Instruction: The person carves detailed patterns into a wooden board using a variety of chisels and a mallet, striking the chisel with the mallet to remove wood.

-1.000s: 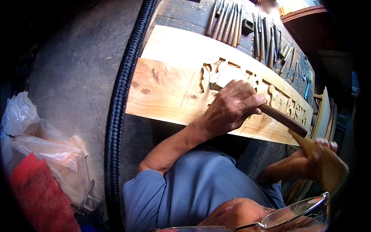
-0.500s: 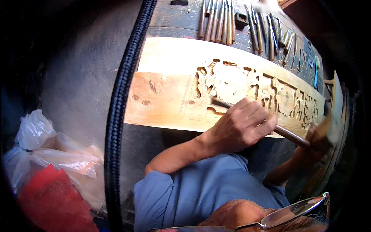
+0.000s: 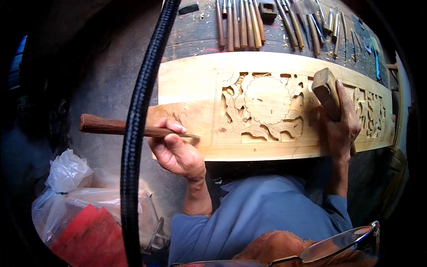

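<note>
My left hand (image 3: 182, 156) pinches a wood-carving chisel (image 3: 104, 125) near its blade end. The brown handle points left, and the thin metal blade lies over the plain left part of a pale wooden panel (image 3: 189, 82). A round scalloped flower (image 3: 267, 100) and pierced leaf shapes are carved in the panel. In my right hand (image 3: 343, 127) is a wooden mallet (image 3: 326, 89), its block head over the panel's right half. My fingers partly hide the mallet.
Behind the panel, several wooden-handled chisels (image 3: 242, 26) lie in rows with a small dark block (image 3: 267, 12) and wood shavings. A clear plastic bag (image 3: 71, 173) with red material (image 3: 95, 236) sits at lower left. A black braided cord (image 3: 135, 133) crosses the view.
My left hand has moved left, taking the chisel off the carving; its handle now points left instead of right. The mallet in my right hand has come in over the panel.
</note>
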### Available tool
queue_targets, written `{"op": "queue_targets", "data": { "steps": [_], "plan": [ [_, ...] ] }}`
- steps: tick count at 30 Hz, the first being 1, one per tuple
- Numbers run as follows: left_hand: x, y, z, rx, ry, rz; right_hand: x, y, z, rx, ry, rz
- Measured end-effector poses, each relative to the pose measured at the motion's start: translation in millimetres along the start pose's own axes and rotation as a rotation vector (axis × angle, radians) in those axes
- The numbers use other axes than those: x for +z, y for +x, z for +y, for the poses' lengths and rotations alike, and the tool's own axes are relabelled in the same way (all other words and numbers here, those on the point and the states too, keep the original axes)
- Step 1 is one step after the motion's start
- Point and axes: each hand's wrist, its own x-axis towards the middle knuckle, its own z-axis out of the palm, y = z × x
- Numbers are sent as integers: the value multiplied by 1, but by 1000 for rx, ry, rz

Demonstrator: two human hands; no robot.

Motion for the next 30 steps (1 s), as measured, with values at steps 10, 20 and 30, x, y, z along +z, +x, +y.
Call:
{"op": "queue_targets", "data": {
  "steps": [10, 20, 30],
  "plan": [
    [-19, -32, 3, -272, 327, -45, 16, -5, -8, -116, -192, 47],
    [-29, -19, 6, -394, 313, -55, 14, -1, -5, -127, -195, 40],
    [6, 50, -12, -278, -94, -327, 15, -2, 1, -108, -235, 34]
  ]
}}
